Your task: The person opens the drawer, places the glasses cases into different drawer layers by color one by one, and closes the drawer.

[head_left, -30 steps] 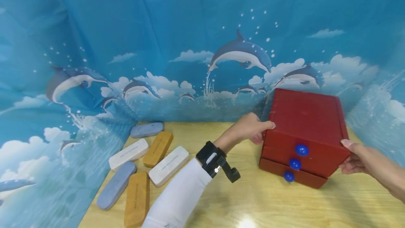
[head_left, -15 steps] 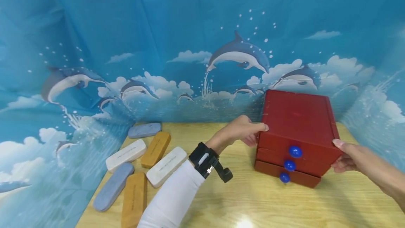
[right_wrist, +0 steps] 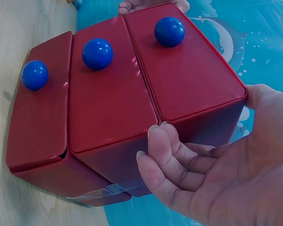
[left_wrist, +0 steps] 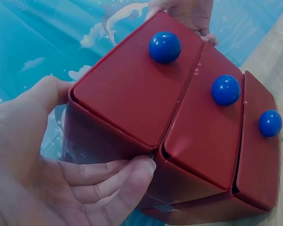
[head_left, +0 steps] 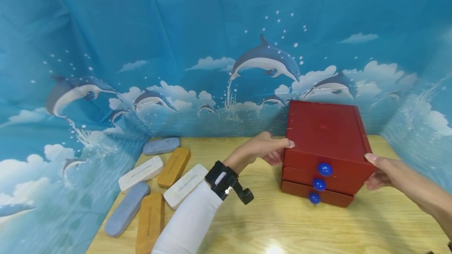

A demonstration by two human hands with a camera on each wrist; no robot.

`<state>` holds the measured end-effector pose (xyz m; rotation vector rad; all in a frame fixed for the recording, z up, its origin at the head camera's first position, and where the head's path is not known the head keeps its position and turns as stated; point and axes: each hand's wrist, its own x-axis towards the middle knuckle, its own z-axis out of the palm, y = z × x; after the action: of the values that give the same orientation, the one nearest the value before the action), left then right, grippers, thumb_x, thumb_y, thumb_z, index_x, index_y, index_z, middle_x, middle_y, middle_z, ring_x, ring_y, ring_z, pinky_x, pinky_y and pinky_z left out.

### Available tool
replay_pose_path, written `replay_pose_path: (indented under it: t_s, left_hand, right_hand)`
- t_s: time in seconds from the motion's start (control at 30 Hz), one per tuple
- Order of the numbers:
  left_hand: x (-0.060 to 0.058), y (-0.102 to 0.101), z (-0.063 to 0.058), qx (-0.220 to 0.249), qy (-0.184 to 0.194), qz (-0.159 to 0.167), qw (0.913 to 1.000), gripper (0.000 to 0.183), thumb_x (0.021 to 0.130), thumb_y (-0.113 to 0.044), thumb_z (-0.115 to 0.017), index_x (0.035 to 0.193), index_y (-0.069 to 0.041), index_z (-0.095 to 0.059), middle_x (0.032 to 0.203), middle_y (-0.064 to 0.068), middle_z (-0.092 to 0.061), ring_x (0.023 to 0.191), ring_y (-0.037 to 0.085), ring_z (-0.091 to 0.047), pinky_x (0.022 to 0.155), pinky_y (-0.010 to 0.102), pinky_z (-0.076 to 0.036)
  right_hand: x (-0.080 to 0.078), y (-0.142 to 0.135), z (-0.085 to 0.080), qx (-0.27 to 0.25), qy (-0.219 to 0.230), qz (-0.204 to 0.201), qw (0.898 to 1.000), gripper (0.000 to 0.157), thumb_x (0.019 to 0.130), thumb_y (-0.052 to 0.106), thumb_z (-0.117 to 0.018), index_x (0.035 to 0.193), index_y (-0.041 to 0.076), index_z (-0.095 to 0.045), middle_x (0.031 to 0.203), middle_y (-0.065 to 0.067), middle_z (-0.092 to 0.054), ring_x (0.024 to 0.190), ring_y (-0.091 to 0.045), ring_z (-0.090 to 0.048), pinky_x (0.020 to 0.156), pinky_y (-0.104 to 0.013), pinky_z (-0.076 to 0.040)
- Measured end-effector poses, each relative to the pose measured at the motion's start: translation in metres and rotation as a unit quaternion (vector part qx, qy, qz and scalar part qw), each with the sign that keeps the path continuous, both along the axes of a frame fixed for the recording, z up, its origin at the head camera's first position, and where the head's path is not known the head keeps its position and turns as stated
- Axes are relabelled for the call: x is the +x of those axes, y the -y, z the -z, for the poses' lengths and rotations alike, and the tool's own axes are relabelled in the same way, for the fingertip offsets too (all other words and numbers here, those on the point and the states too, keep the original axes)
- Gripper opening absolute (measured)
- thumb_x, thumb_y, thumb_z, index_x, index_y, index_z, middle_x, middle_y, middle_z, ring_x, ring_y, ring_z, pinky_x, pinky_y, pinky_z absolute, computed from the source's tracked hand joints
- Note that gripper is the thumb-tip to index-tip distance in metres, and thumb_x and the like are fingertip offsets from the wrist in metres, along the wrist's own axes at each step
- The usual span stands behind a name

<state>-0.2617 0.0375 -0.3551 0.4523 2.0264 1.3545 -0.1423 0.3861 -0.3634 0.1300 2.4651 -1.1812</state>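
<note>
The red drawer box (head_left: 323, 126) sits at about four o'clock from the middle of my head view, and I grip it from both sides, thumbs over its upper front corners and bent fingers against its side walls: my left hand (head_left: 266, 148) at its nine o'clock, my right hand (head_left: 392, 171) between three and four. I cannot tell whether its base bears fully on the table (head_left: 265, 222), so I judge it best to press inward evenly and guide both sides together, tilting little and leaving the blue knobs (head_left: 325, 169) toward six o'clock untouched, lest a drawer slide out.
</note>
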Motion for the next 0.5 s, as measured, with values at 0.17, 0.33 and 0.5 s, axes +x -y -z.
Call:
replay_pose_path:
  t_s: [0.17,0.33,0.5]
  left_hand:
    - [-0.001,0.007,0.001,-0.007,0.001,0.006,1.0,0.049,0.086,-0.053,-0.074,0.089,-0.003,-0.074,0.088,0.018,-0.077,0.069,0.019,-0.073,0.069,0.032,-0.064]
    - [-0.003,0.014,0.004,-0.018,0.012,0.013,0.9997,0.05,0.086,-0.054,-0.073,0.087,-0.004,-0.076,0.098,0.025,-0.077,0.071,0.022,-0.075,0.069,0.033,-0.065]
    - [-0.003,0.02,0.005,-0.018,0.018,0.022,0.9994,0.049,0.088,-0.053,-0.071,0.086,-0.004,-0.075,0.092,0.023,-0.077,0.072,0.027,-0.075,0.067,0.032,-0.064]
  right_hand:
    - [-0.002,0.002,0.0,-0.005,-0.005,-0.003,1.0,0.081,0.113,0.049,-0.013,0.142,-0.02,-0.043,0.101,-0.002,-0.073,0.085,-0.01,-0.072,0.079,-0.027,-0.06]
    - [-0.003,0.008,0.001,-0.012,-0.004,-0.006,1.0,0.081,0.113,0.049,-0.017,0.144,-0.021,-0.041,0.102,-0.002,-0.074,0.086,-0.012,-0.073,0.081,-0.027,-0.061]
    - [-0.005,0.012,0.001,-0.014,0.004,-0.01,1.0,0.081,0.113,0.051,-0.017,0.145,-0.02,-0.041,0.103,-0.003,-0.074,0.087,-0.013,-0.073,0.082,-0.027,-0.061]
